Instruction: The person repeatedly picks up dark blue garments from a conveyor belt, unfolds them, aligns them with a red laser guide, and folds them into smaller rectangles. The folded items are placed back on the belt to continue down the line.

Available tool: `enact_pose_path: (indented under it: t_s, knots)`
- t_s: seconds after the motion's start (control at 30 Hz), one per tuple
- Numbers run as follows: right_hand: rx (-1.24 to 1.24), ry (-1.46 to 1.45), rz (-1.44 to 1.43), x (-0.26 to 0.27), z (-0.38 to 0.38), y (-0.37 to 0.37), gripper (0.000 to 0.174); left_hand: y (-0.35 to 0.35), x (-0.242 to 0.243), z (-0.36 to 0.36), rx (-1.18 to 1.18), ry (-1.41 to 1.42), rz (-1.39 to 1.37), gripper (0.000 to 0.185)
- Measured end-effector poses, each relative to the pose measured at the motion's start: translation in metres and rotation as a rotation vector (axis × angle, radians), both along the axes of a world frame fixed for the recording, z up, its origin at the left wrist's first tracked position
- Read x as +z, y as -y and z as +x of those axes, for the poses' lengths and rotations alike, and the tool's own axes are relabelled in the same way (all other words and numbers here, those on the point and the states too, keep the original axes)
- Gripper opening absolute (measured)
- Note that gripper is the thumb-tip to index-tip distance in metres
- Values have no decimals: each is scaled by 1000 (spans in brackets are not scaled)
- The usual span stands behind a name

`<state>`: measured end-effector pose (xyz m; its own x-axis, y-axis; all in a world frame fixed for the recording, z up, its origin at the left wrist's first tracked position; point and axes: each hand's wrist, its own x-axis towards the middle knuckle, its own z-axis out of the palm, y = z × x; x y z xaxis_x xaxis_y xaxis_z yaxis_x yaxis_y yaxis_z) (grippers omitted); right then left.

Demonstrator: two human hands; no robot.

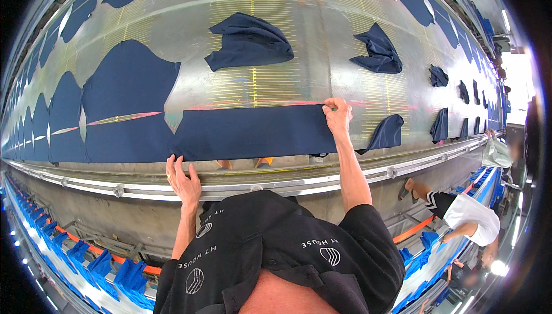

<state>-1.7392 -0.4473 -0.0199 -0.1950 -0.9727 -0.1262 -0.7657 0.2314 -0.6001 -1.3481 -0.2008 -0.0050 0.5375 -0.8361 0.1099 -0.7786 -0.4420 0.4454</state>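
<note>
A long navy fabric panel [254, 131] lies flat along the near edge of a long table [315, 81] marked with yellow graduated lines and a red line. My right hand [338, 115] pinches the panel's far right corner between thumb and fingers. At the near left corner, the fingertips of my left hand [183, 180] touch the fabric's edge; whether they grip it is hidden. To the left lies a curved navy fabric piece [129, 77], spread flat. Beyond the panel sits a crumpled navy piece [252, 42], with another crumpled piece [379, 51] farther right. A folded navy piece [386, 133] rests right of my right forearm.
A metal rail [302, 188] runs along the table's near side. Behind me, blue fabric pieces [129, 273] hang over another long table. A person in a white shirt [472, 217] bends over that table at right. Another person's hands [490, 133] are at my table's far right end.
</note>
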Motion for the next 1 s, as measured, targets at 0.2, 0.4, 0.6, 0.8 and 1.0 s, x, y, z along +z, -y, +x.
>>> enact_pose_path:
  t_s: [0.2, 0.4, 0.6, 0.8, 1.0]
  knots:
    - [-40, -49, -20, -4, 4, -2, 6, 0, 0, 1, -9, -2, -2, 38]
    - [-41, -61, 90, -2, 2, 5, 7, 0, 0, 0, -7, -4, -5, 38]
    - [-93, -28, 118, -6, 1, 10, 9, 1, 0, 1, -8, 0, 1, 38]
    - [-117, -42, 105, -10, 3, 12, 10, 0, -1, 1, -5, 0, -1, 38]
    - [-130, -62, 85, -13, 3, 12, 11, 0, -1, 1, -10, 1, 4, 37]
